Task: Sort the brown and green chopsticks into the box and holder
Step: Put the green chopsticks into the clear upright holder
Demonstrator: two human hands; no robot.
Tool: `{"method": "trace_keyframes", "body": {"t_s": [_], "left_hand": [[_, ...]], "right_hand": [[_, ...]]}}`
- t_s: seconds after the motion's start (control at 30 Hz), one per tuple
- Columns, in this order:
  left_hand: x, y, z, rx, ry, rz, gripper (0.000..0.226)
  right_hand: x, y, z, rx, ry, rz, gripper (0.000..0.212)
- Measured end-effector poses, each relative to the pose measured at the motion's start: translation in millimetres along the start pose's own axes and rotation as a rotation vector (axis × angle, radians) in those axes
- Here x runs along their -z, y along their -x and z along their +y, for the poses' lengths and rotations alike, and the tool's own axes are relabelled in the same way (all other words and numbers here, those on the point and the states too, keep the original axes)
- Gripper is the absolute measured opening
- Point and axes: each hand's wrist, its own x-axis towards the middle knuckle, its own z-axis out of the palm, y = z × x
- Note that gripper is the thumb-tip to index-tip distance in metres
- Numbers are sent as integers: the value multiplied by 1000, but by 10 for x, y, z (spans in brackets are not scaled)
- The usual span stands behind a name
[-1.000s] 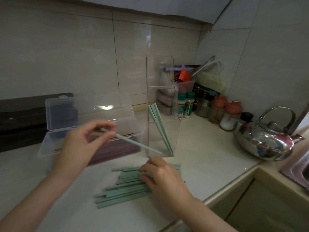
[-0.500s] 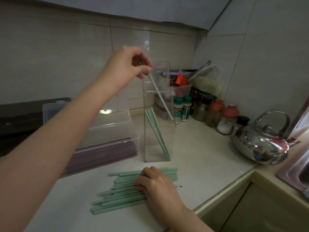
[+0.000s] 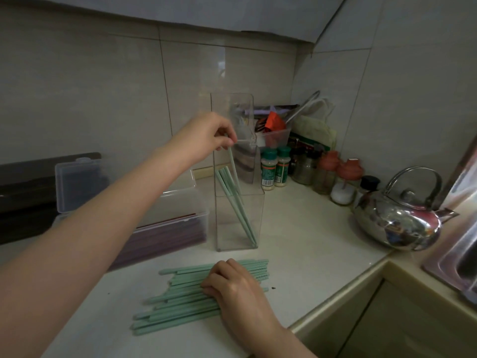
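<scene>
The left hand (image 3: 206,133) pinches the top of a slim pale green chopstick (image 3: 233,167) standing in the tall clear plastic holder (image 3: 229,239). The right hand (image 3: 233,288) curls over the loose green chopstick pile (image 3: 178,303), any grip hidden. The left forearm (image 3: 116,215) hides part of the clear plastic box (image 3: 200,218) of brown chopsticks (image 3: 191,232).

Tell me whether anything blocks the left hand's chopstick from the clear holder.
Nothing visible: the green chopstick pinched by the left hand is partly inside the holder's open top, beside other chopsticks leaning there.
</scene>
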Motion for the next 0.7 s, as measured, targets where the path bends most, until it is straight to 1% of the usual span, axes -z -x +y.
{"method": "trace_keyframes", "body": {"t_s": [0.2,0.3,0.37,0.43,0.53,0.7], "left_hand": [[-215,40,-34,-146,-295,-78,20],[-242,44,-62,-148,-338,-36,23],[-239,47,-65,-156,-352,-1,21],[-236,44,-59,-181,-407,-7,18],[-225,20,-68,-239,-493,-42,17],[-229,2,-113,-422,-573,-58,11]], "right_hand": [[-18,1,13,9,3,2,7],[-15,0,11,13,9,1,7],[-13,0,9,15,15,3,7],[-11,-1,9,19,17,2,6],[-14,3,15,24,8,-2,5],[-23,6,23,24,-2,1,4]]}}
